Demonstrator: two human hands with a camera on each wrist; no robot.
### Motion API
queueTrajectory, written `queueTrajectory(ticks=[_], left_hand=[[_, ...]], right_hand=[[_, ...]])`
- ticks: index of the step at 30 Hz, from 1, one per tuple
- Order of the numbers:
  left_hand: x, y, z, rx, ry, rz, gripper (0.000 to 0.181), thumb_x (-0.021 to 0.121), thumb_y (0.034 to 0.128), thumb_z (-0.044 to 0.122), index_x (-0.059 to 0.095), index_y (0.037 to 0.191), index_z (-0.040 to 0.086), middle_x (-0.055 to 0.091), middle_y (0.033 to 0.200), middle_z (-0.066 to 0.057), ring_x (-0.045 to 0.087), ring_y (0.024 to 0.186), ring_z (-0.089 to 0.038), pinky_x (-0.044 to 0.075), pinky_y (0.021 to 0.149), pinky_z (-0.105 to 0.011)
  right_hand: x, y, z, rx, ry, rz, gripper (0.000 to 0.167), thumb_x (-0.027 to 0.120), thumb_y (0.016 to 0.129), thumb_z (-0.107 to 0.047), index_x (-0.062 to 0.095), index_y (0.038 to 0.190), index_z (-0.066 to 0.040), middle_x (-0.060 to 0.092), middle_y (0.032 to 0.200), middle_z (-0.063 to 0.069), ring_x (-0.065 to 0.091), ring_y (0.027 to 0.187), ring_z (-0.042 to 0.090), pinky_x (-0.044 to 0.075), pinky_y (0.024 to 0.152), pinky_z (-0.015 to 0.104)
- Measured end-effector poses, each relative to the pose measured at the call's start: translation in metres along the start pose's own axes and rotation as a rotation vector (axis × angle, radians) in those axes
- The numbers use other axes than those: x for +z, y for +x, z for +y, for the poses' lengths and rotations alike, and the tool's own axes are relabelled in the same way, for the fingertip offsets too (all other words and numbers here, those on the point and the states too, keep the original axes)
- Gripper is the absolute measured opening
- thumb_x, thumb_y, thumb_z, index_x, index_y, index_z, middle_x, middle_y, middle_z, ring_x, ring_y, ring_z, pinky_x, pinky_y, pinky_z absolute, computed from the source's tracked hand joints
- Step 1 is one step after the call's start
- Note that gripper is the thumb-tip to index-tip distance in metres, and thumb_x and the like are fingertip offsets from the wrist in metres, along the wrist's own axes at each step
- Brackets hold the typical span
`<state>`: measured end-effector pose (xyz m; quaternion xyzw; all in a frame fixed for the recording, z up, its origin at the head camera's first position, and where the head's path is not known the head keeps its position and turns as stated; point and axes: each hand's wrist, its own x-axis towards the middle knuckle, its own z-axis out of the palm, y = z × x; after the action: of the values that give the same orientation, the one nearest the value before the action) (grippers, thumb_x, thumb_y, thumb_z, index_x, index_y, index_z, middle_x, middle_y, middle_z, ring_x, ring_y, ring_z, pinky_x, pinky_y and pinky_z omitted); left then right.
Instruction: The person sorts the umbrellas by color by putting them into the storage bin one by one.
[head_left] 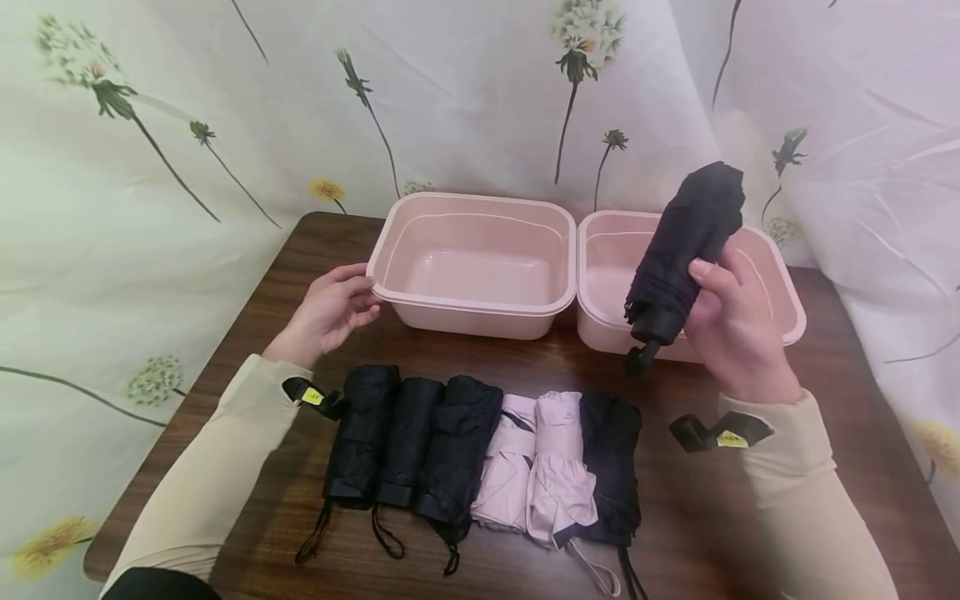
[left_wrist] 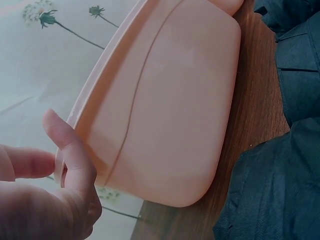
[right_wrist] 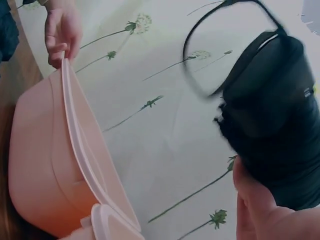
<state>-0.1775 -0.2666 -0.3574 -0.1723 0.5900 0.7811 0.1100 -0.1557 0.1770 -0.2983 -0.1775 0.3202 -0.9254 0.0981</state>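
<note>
My right hand [head_left: 735, 333] grips a folded black umbrella [head_left: 686, 242] above the right pink plastic basin [head_left: 600, 332]. The umbrella is tilted, its handle end low toward me; its wrist loop [right_wrist: 187, 45] hangs out in the right wrist view. With my left hand [head_left: 330, 308] I pinch the left end of the rim of the other pink basin [head_left: 480, 322], thumb and finger on either side of the edge in the left wrist view. No object lies inside this left basin. The umbrella and my right hand hide part of the right basin's inside.
In front of the basins lies a row of folded umbrellas: black ones [head_left: 363, 433] at the left, two pale pink ones [head_left: 510, 475] and a black one [head_left: 611, 467] at the right. Their straps point toward me. A flowered cloth [head_left: 465, 100] hangs behind the brown wooden table [head_left: 697, 517].
</note>
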Motion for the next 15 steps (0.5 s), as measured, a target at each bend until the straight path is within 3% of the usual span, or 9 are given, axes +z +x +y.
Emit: queueTrajectory(ticks=[6,15], left_hand=[[0.0,0.0,-0.001,0.001,0.008,0.01,0.047,0.054,0.0981,0.011,0.035,0.141,0.008,0.053,0.108,-0.007,0.061,0.073,-0.011,0.055,0.063,-0.021],[0.001,0.0,-0.002,0.008,-0.002,0.003,0.047,0.051,0.0986,0.01,0.034,0.142,0.007,0.052,0.107,-0.007,0.061,0.072,-0.01,0.055,0.062,-0.02]], right_hand=[[0.004,0.01,0.009,0.021,-0.156,0.053,0.046,0.046,0.097,0.001,0.042,0.142,-0.008,0.063,0.117,0.008,0.062,0.101,0.02,0.054,0.086,0.03],[0.002,0.027,0.02,0.083,-0.283,0.171,0.05,0.059,0.093,-0.001,0.043,0.139,-0.007,0.061,0.12,0.009,0.067,0.096,0.02,0.059,0.078,0.032]])
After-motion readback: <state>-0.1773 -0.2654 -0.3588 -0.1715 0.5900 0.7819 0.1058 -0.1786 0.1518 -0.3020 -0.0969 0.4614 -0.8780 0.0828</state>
